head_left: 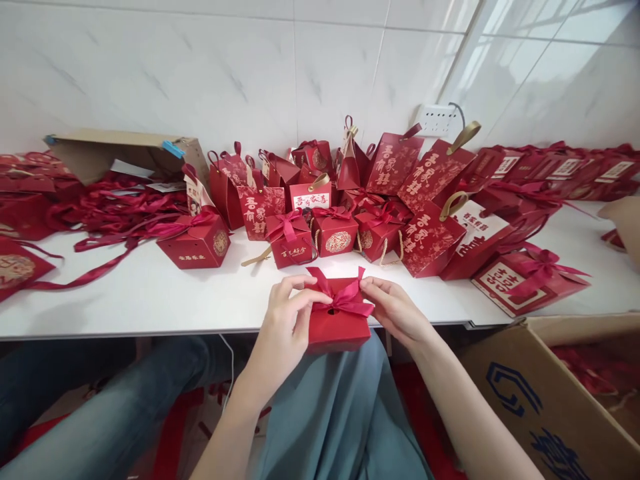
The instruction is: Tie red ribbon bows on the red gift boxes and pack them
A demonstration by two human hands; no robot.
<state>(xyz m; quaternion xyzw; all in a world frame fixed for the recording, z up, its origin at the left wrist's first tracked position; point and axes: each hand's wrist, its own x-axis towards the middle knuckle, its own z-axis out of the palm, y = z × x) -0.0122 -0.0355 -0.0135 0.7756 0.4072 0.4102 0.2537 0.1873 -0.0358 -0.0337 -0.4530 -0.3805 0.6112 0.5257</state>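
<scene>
Pale marbled tiles across the top of the frame, with one socket strip at upper right and a white tabletop running through the middle. At lower centre, by the table's front edge, a single small red box with a pink ribbon bow on top; support underneath impossible to tell. Left hand curled in at the bow's left side, fingertips closed on ribbon near the knot; right hand pinching the upraised ribbon tail between thumb and finger. Probably light, thin folded card, fairly stiff along the creases but easy to dent; ribbon likely soft and a bit slippery. Best taken by the lower side walls, or steadied at the knot without pressing down on the lid. Beyond, in the front row, five more bowed boxes countable: one at left centre, three in the middle, one at right. Four red panels with tall pale lettering, three white labels at far right, one ribbon heap at left, two cardboard cartons clearly visible, upper left and lower right.
</scene>
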